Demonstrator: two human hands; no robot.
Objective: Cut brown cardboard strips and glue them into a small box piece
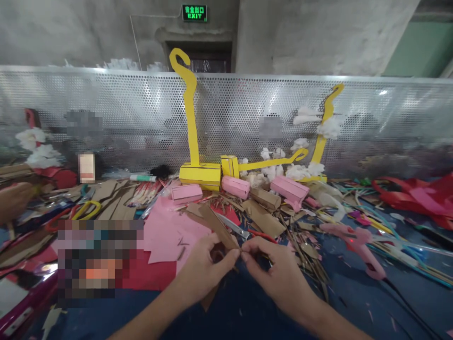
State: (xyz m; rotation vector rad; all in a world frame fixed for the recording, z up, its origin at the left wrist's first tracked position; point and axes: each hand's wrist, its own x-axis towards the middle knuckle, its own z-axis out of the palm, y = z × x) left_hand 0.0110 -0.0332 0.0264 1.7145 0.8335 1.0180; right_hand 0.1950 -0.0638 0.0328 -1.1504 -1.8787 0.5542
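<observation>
My left hand [207, 269] and my right hand [274, 269] meet low in the middle of the view, fingertips pinched together. Both grip a long brown cardboard strip [215, 224] that rises up and to the left from between the fingers. A folded part of it sits under my left fingers, partly hidden. Red-handled scissors [244, 231] lie just behind my hands. Pink paper sheets [166, 233] lie to the left of my left hand.
Yellow cardboard hook figures [191, 118] on box bases stand at the back against a perforated metal screen [106, 118]. Pink paper boxes [290, 188], cardboard scraps, a pink glue gun [361, 241], yellow scissors [87, 208] and red paper [421, 196] cover the blue table.
</observation>
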